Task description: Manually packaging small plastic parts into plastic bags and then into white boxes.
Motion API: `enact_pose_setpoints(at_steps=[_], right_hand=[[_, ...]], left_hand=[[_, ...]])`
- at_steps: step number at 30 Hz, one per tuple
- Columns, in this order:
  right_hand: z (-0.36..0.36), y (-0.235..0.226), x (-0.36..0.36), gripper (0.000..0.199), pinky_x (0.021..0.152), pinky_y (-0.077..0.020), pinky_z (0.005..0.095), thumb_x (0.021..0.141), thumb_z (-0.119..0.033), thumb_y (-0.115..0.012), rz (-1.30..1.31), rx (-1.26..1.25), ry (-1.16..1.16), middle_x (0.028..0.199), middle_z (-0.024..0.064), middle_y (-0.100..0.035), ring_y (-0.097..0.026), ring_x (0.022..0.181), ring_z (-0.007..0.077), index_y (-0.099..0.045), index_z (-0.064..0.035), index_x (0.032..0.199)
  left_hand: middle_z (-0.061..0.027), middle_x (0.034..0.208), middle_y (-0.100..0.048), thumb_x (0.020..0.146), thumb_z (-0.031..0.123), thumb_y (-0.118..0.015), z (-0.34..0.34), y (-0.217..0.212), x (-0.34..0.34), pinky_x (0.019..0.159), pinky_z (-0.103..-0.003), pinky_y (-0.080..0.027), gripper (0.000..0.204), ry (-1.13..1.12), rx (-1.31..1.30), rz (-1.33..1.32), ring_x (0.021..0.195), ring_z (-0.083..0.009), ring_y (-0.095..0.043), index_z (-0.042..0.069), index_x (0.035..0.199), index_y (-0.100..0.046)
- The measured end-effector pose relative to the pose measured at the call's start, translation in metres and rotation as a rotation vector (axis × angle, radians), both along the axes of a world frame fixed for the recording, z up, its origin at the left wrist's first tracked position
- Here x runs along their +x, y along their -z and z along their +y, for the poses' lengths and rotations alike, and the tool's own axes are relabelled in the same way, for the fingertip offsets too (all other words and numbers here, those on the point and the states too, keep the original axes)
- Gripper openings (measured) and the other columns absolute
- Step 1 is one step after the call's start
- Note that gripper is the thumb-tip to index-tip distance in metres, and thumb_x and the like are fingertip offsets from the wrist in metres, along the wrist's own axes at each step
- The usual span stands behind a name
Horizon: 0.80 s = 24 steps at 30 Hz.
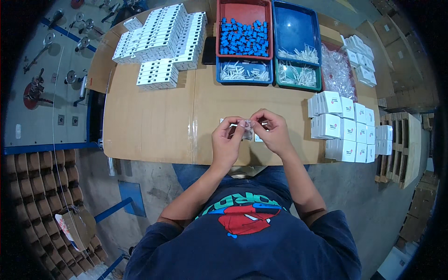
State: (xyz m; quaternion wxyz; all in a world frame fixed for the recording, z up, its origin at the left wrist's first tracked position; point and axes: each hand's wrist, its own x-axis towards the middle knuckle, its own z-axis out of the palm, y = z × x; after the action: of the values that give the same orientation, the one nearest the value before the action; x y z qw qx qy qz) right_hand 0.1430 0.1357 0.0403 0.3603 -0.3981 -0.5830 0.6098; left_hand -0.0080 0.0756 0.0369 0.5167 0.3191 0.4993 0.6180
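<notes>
My left hand (227, 138) and my right hand (272, 129) meet over the near edge of the cardboard-covered table (149, 116). Between their fingertips they pinch a small clear plastic bag (247, 127) with something small and pale inside; what it is cannot be made out. A small white piece (258, 137) lies on the cardboard just under my right hand.
At the back stand a red tray (244, 11) of blue parts, a blue tray (296, 28) and a green tray (298, 77) of white parts, plus clear bags (337, 72). White boxes are stacked at back left (161, 39) and at right (347, 126). A black phone (209, 50) lies beside the trays.
</notes>
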Motion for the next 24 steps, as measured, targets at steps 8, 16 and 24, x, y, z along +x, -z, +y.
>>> enact_pose_setpoints(at_steps=[8,16,24], right_hand=[[0.002,-0.002,-0.001,0.010,0.059,-0.0460,0.0222,0.092,-0.007,-0.069,-0.140,0.123,0.044,0.086,0.0022,-0.069,-0.060,0.073,0.0046,-0.070,-0.0007,0.100],[0.005,-0.001,-0.003,0.012,0.055,-0.0484,0.0260,0.097,-0.011,-0.066,-0.154,0.159,0.038,0.082,0.0073,-0.070,-0.063,0.066,0.0090,-0.070,0.0005,0.100],[0.014,-0.018,0.004,0.013,0.044,-0.0439,0.0232,0.098,-0.009,-0.065,-0.155,-0.039,-0.074,0.079,0.0046,-0.069,-0.056,0.051,0.0070,-0.069,0.0031,0.102]], left_hand=[[-0.0038,0.094,-0.069,0.100,0.008,-0.065,0.001,0.005,0.000,0.074,-0.023,-0.052,0.012,0.039,-0.042,0.082,0.084,-0.0078,-0.065,-0.001,0.107,-0.064],[-0.0052,0.096,-0.070,0.101,0.006,-0.063,0.007,0.015,-0.004,0.078,-0.023,-0.053,0.010,-0.003,0.023,0.094,0.089,-0.0089,-0.066,-0.001,0.106,-0.065],[-0.0044,0.099,-0.070,0.101,0.008,-0.062,0.012,0.012,-0.024,0.080,-0.024,-0.054,0.012,0.145,-0.050,0.038,0.091,-0.0096,-0.067,-0.001,0.108,-0.066]])
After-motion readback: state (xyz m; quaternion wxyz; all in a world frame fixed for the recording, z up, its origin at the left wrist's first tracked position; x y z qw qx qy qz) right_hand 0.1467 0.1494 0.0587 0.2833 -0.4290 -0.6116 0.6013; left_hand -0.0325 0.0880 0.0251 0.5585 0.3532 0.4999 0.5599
